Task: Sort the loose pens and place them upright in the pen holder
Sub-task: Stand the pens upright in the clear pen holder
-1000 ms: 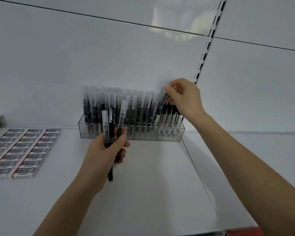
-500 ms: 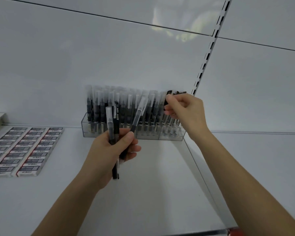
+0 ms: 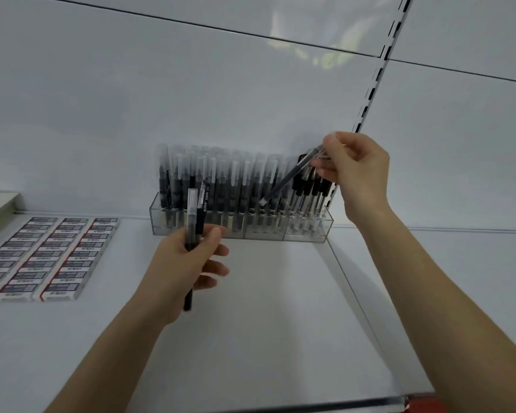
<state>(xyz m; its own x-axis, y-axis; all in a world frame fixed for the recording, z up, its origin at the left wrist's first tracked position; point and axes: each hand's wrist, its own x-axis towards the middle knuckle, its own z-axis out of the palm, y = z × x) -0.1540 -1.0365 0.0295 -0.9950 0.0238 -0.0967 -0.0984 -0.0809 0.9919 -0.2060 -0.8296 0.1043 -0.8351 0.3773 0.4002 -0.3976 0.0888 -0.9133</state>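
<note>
- Pens were in both hands: the left hand [image 3: 183,263] was clenched around a small bunch of pens [image 3: 195,222], standing roughly upright in its fist, their caps rising above the thumb and one dark end poking out below the palm.
- One pen in that bunch was black with white lettering on its barrel; another beside it had a frosted clear cap.
- The right hand [image 3: 356,171] pinched a single pen [image 3: 289,177] by its upper end, between thumb and fingertips.
- That pen slanted down to the left, its lower tip hanging in front of the standing pens, over the right part of the pen holder [image 3: 307,231]. I could not tell whether the tip touched anything.
- The pen holder was a clear, long box set against the back wall [image 3: 131,99] of the white shelf [image 3: 265,323], just behind the left hand.
- It was packed with rows of upright pens [image 3: 221,180], frosted caps on top; the rightmost compartment held black-capped ones with clear barrels.
- Well off to the left, flat on the shelf, lay rows of small boxed erasers [image 3: 42,257].
- A slotted metal rail [image 3: 373,81] ran up the wall behind the right hand.
</note>
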